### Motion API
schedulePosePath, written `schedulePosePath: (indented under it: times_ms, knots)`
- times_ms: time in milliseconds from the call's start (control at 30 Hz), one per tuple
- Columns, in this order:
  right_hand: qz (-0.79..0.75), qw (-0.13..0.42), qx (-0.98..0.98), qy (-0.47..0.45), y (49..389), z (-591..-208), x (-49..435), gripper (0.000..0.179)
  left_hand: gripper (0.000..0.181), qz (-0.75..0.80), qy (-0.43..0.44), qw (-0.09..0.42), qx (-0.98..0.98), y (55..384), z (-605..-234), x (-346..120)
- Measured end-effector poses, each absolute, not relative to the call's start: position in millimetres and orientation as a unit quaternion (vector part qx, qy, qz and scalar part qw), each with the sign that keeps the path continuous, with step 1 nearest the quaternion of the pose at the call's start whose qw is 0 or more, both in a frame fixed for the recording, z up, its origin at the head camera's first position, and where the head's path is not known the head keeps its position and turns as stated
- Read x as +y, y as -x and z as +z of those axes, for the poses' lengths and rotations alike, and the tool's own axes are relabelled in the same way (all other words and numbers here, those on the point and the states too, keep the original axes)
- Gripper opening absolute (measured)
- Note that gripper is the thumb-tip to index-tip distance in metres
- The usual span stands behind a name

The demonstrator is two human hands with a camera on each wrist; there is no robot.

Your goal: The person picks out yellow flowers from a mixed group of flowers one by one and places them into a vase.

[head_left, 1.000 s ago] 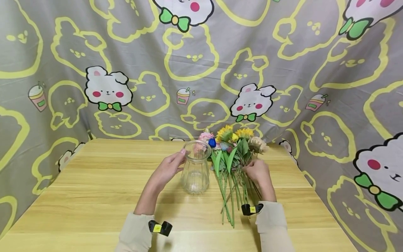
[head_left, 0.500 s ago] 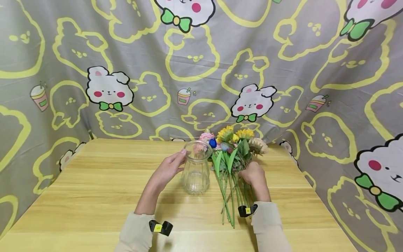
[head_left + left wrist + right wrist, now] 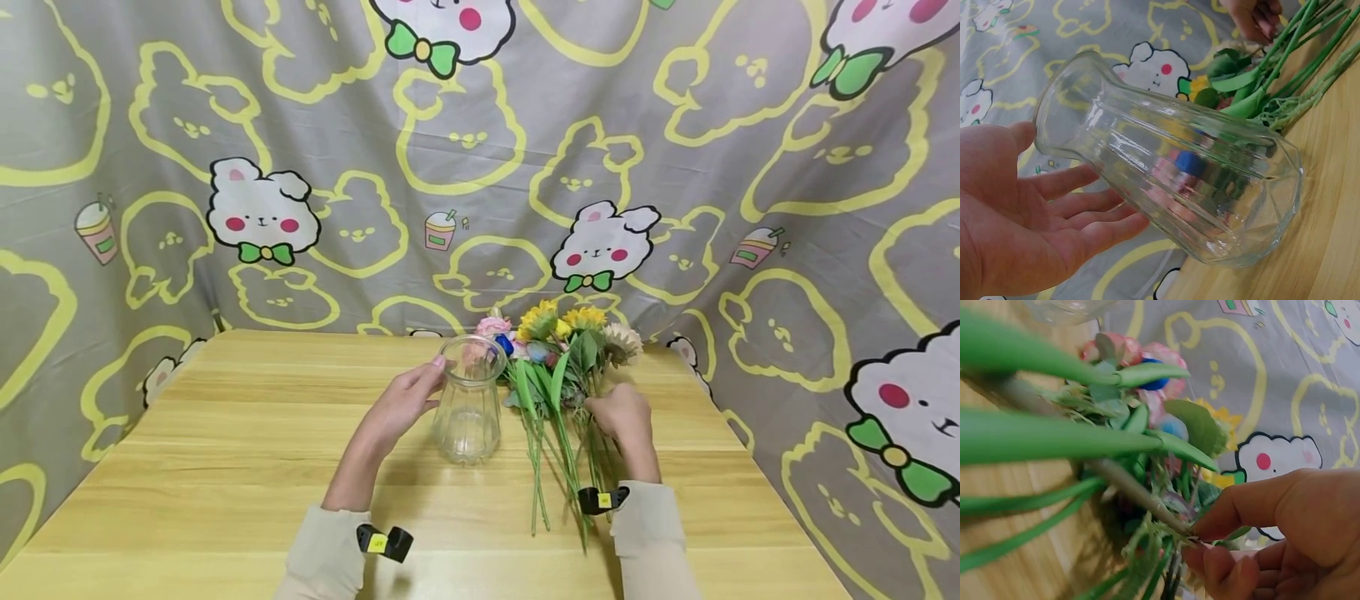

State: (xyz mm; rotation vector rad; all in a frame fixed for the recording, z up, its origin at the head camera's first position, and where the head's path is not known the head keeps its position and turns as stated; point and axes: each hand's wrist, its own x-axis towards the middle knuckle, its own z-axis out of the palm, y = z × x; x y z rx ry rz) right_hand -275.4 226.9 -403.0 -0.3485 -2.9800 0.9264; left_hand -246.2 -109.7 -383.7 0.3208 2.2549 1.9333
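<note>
Left wrist: left hand (image 3: pixel 1041 231) uncurled, touching vase (image 3: pixel 1172 156). Right wrist: right hand (image 3: pixel 1297 519) pinching stem (image 3: pixel 1138 492).

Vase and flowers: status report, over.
Left grip touching upright vase. Right grip pinching a stem. Flowers beside vase, none inside. Green stems crowd the pinched one.

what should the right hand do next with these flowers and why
Probably draw the stem gently upward, free of the flower bunch: the right hand appears to pinch it among crowded leaves and other stems, so a slow pull may avoid dragging neighbours along. The glass vase stands upright beside the bunch, with the left hand against it.
</note>
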Motion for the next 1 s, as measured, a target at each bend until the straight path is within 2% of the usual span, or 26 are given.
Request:
schedulePosePath:
  times_ms: [67, 200, 367, 833, 1000]
  knots:
    - [0.300, 0.005, -0.948, 0.108, 274, -401, 232, 0.029, 0.070, 0.644, -0.108, 0.077, 0.753, 246, -383, -110]
    - [0.302, 0.007, -0.947, 0.107, 272, -396, 238, 0.032, 0.069, 0.642, -0.107, 0.079, 0.755, 246, -383, -110]
    - [0.305, 0.010, -0.945, 0.115, 270, -394, 247, 0.048, 0.069, 0.644, -0.107, 0.082, 0.753, 247, -383, -110]
    - [0.305, -0.021, -0.947, 0.093, 270, -411, 274, 0.032, 0.069, 0.649, -0.102, 0.082, 0.749, 246, -383, -109]
    - [0.307, -0.042, -0.945, 0.106, 272, -421, 278, 0.035, 0.070, 0.647, -0.105, 0.085, 0.750, 246, -383, -110]
